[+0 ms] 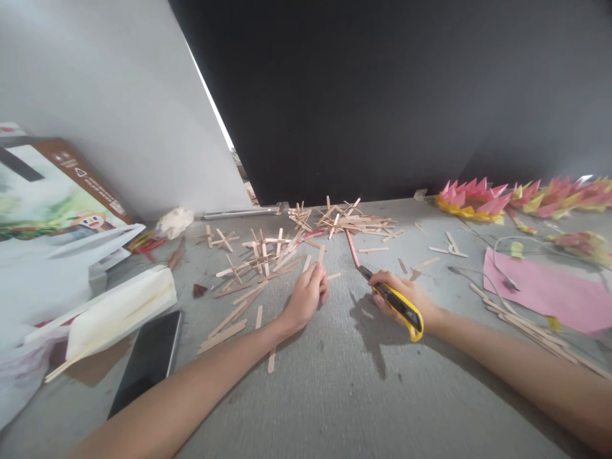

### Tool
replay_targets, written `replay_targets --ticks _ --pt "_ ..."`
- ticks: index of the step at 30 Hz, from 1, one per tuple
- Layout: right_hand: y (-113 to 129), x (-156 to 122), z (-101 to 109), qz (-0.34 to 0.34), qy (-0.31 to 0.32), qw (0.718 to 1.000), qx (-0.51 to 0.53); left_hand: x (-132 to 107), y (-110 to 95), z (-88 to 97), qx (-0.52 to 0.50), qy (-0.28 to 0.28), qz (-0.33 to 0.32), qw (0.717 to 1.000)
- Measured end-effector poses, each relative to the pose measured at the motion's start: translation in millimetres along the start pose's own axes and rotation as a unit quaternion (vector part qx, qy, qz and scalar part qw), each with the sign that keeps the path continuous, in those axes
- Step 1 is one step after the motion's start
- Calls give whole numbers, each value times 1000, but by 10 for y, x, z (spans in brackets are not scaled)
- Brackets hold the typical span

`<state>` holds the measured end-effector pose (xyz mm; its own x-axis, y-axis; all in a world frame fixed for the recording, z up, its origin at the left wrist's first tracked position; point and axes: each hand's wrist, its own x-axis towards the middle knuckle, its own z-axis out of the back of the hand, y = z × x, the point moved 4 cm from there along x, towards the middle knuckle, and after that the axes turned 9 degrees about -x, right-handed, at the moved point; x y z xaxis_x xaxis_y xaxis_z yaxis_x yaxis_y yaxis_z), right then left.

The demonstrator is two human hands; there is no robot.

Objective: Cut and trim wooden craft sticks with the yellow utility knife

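My left hand [306, 293] is closed around a wooden craft stick [321, 254], whose upper end sticks out above the fingers. In my right hand [401, 299] is a yellow and black box cutter [404, 303], its long blade [352, 248] slid out and pointing away from me, with a pinkish tint. The blade's tip is close to a heap of craft sticks [366, 220]. Several sticks joined as crosses [262, 248] stand or lie to the left of the heap. Loose sticks [222, 338] are scattered beside my left forearm.
On the left lie a phone [148, 357], a white paper packet [122, 312] and a printed box [62, 185]. To the right are pink and yellow paper flowers [473, 201], a pink sheet [549, 293] and a cable [497, 255]. A dark panel [382, 95] rises behind.
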<state>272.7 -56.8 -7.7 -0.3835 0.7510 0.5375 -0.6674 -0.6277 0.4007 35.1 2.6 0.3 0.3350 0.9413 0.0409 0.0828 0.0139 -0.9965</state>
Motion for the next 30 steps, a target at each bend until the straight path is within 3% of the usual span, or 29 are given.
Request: replay_targets --ticks 10,30 --pt "30 23 29 2 4 1000 4 31 -12 11 -36 -10 42 998" --pt "10 11 9 -1 5 1000 10 13 -2 33 27 -10 -6 1000"
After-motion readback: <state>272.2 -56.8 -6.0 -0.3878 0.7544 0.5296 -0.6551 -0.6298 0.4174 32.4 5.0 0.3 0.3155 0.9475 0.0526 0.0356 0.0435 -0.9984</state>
